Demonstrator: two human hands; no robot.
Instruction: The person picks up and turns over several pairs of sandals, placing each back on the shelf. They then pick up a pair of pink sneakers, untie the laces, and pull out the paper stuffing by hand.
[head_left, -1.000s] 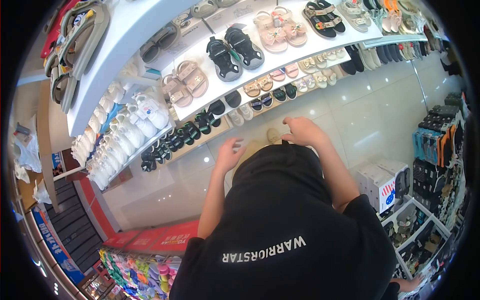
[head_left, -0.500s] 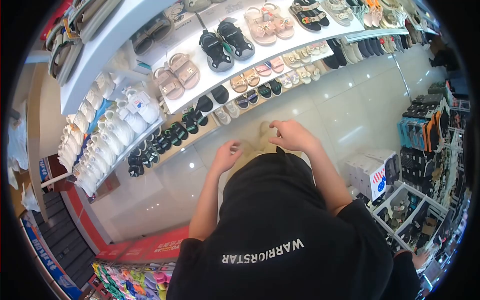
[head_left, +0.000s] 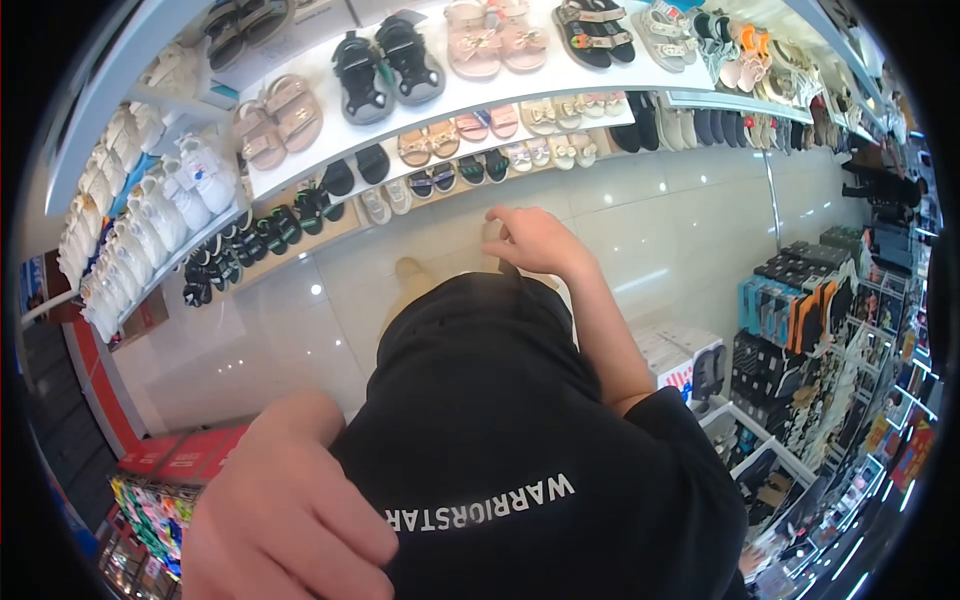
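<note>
My left hand (head_left: 290,500) is large and close to the camera at the lower left, in front of my black shirt (head_left: 540,400). Its fingers are curled in, and nothing shows in them. Over the floor in front of my waist, my right hand (head_left: 535,240) has loosely bent fingers, apart and empty. Beyond it, a white shelf (head_left: 340,140) bears pink sandals (head_left: 283,122) and black sandals (head_left: 410,60). White shoes (head_left: 160,210) stand in rows on the left shelf.
Grey boxes (head_left: 670,350) and a white-framed rack (head_left: 780,455) are at my right, by hanging packs (head_left: 775,310). A person in black (head_left: 885,190) is far off at the upper right. Red panels (head_left: 190,450) line the lower left. Glossy tiles (head_left: 640,230) cover the floor.
My left hand has risen from in front of my waist towards the camera. My right hand remains in front of my waist. The view has shifted, and the shelves appear farther left.
</note>
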